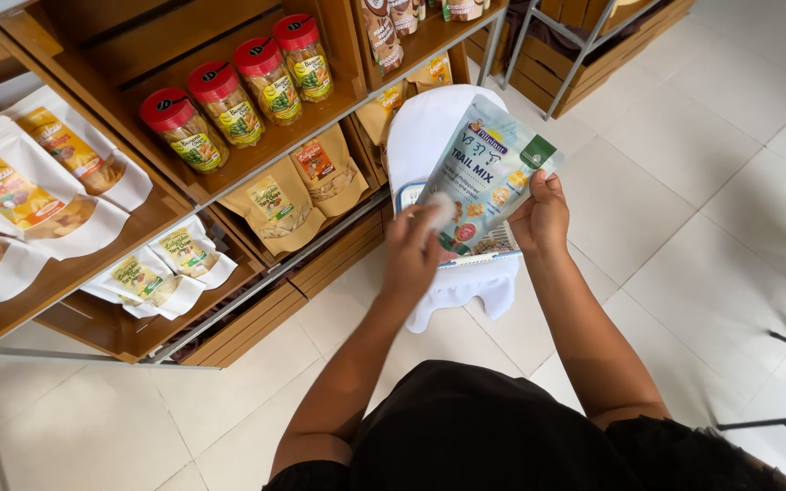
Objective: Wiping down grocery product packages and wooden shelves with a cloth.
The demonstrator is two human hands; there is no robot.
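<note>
The right hand (541, 218) is gripping a pale blue snack pouch (484, 182) by its right edge, holding it tilted above a white cloth (461, 286) that is draping over a basket (402, 195). The left hand (411, 250) is pinching a small white wad (440, 211) closed between its fingers and pressing it against the pouch front. Red-lidded jars (234, 95) are standing on the wooden shelf (320, 114) to the left, above brown and white bags.
</note>
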